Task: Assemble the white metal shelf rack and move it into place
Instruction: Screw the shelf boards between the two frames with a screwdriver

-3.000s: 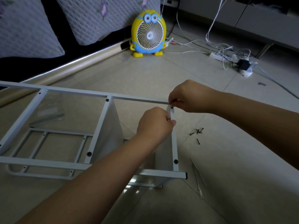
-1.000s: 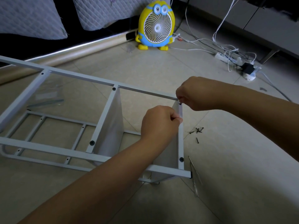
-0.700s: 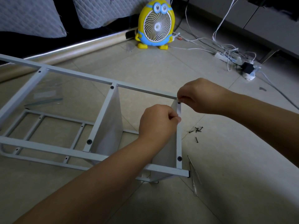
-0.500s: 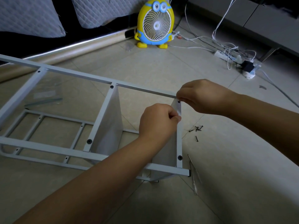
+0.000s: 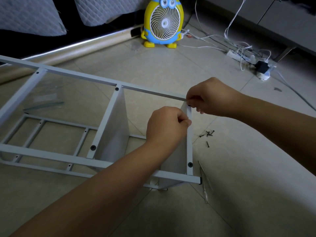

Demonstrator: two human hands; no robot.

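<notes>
The white metal shelf rack (image 5: 71, 158) lies on its side on the tiled floor, with two shelf panels standing between its long rails. My left hand (image 5: 166, 124) grips the upper edge of the end shelf panel (image 5: 189, 142). At the corner where that panel meets the far rail (image 5: 150, 92), my right hand (image 5: 210, 97) pinches a small black screw (image 5: 189, 105). Black screw heads show at the other joints. A few loose black screws (image 5: 207, 134) lie on the floor right of the rack.
A clear-handled screwdriver (image 5: 203, 182) lies on the floor by the rack's near right corner. A yellow cartoon fan (image 5: 162, 23) stands at the back. Cables and a power strip (image 5: 246, 57) spread at the back right. A plastic bag (image 5: 44, 101) lies under the frame.
Both hands stay at the same corner of the rack. My right hand's fingers have shifted slightly on the screw; the view has moved a little.
</notes>
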